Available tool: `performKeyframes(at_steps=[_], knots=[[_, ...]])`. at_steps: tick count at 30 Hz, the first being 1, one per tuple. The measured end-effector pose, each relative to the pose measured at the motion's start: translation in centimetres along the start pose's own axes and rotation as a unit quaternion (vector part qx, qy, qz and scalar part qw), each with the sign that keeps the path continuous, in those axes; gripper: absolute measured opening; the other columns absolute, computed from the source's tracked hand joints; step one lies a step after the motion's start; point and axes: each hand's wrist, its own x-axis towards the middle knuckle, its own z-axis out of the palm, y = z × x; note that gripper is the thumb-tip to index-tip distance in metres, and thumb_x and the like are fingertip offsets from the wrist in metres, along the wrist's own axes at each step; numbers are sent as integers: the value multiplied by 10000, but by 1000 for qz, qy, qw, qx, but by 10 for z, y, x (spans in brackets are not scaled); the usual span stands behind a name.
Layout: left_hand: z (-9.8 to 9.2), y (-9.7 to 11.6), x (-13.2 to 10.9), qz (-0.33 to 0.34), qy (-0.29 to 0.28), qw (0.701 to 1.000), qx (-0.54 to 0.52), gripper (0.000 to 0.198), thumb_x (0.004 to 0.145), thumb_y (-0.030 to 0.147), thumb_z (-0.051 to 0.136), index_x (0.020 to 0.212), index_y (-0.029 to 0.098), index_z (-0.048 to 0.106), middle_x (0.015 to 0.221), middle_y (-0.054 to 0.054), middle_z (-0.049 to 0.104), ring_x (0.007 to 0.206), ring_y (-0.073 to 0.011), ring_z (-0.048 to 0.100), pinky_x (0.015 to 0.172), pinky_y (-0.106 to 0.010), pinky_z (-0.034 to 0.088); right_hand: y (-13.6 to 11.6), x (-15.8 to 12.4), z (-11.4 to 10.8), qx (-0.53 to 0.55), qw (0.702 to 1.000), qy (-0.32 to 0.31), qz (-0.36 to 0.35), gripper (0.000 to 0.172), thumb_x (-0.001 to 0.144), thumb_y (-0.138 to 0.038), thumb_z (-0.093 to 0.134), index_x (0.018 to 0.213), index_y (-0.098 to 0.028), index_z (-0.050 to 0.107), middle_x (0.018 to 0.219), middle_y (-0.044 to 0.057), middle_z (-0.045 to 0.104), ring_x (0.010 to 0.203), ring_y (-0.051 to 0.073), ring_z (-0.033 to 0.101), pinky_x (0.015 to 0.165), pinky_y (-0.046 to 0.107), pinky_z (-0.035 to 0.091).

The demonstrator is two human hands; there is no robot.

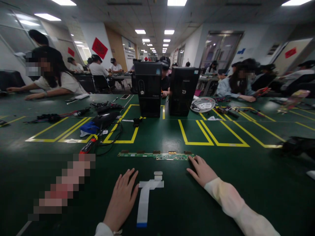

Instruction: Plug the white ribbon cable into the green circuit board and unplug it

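While circuit board (156,156) and ribbon cable (144,205) lie laid out separately on the counter (179,209), neither is yet gripped: left hand (123,193) spread, empty, beside cable; right hand (203,172) loosely open, fingertips at board's end.

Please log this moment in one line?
left hand: open, beside white ribbon cable; right hand: open, at green circuit board's right end; surface: green tabletop

2 blk PCs (149,90), yel tape (199,143)
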Motion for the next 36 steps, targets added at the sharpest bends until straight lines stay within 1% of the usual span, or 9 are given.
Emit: performKeyframes(at_steps=[6, 9, 13, 16, 18, 21, 26, 31, 36], knots=[[-1, 2, 1, 10, 17, 1000, 11, 497, 940, 414, 345, 1388, 211, 413, 1447, -87, 431, 1350, -260, 352, 1090, -523, 306, 23, -6, 18, 87, 992, 72, -56, 569, 934, -466, 346, 1336, -76, 448, 1244, 203, 483, 1227, 284, 441, 1026, 445, 409], [-1, 2, 0, 13, 20, 1000, 14, 501, 938, 414, 352, 1392, 210, 405, 1446, -90, 432, 1347, -263, 358, 1082, -527, 318, 26, -8, 22, 113, 987, 82, -76, 543, 935, -458, 359, 1350, -114, 420, 1279, 187, 457, 1266, 269, 408, 1038, 447, 402], [0, 0, 0, 16, 18, 1000, 20, 501, 938, 412, 352, 1389, 203, 409, 1448, -96, 428, 1347, -263, 357, 1084, -526, 315, 26, -8, 20, 122, 984, 76, -104, 546, 925, -455, 393, 1365, -133, 394, 1327, 175, 425, 1310, 264, 359, 1056, 445, 384], [-1, 0, 1, 16, 15, 1000, 21, 498, 937, 413, 353, 1387, 208, 412, 1450, -94, 425, 1350, -267, 352, 1078, -531, 323, 25, -6, 18, 112, 985, 79, -101, 494, 932, -423, 388, 1344, -151, 414, 1302, 162, 467, 1289, 264, 390, 1062, 493, 359], [-2, 1, 1, 14, 9, 1000, 20, 503, 935, 420, 354, 1390, 212, 408, 1449, -96, 425, 1349, -272, 354, 1070, -536, 332, 23, -4, 17, 101, 985, 103, -91, 451, 940, -392, 372, 1316, -151, 436, 1248, 159, 513, 1243, 267, 440, 1056, 537, 343], [-2, 2, 1, 8, 0, 1000, 19, 510, 934, 425, 351, 1394, 212, 401, 1456, -97, 416, 1352, -274, 347, 1070, -537, 331, 18, -4, 13, 94, 979, 155, -97, 413, 939, -344, 379, 1280, -126, 457, 1187, 165, 536, 1182, 261, 483, 1036, 532, 366], [-1, 1, 1, 6, -3, 1000, 22, 516, 932, 430, 351, 1393, 205, 403, 1461, -102, 408, 1355, -281, 340, 1066, -548, 330, 2, 4, 4, 100, 962, 186, -173, 337, 916, -251, 423, 1225, -138, 496, 1189, 150, 521, 1147, 241, 488, 1017, 482, 398], [-3, 1, 0, 9, 7, 1000, 18, 508, 933, 420, 359, 1395, 211, 399, 1454, -95, 421, 1350, -267, 353, 1077, -533, 321, -21, 27, 7, 118, 953, 187, -206, 313, 909, -212, 414, 1191, -126, 521, 1201, 158, 520, 1144, 248, 479, 950, 453, 452], [-5, 4, 1, 11, 15, 1000, 18, 492, 935, 397, 363, 1386, 206, 413, 1440, -92, 440, 1344, -255, 364, 1092, -516, 308, -35, 42, 15, 135, 950, 168, -227, 318, 918, -236, 400, 1192, -139, 532, 1207, 145, 533, 1148, 241, 479, 972, 464, 437]])
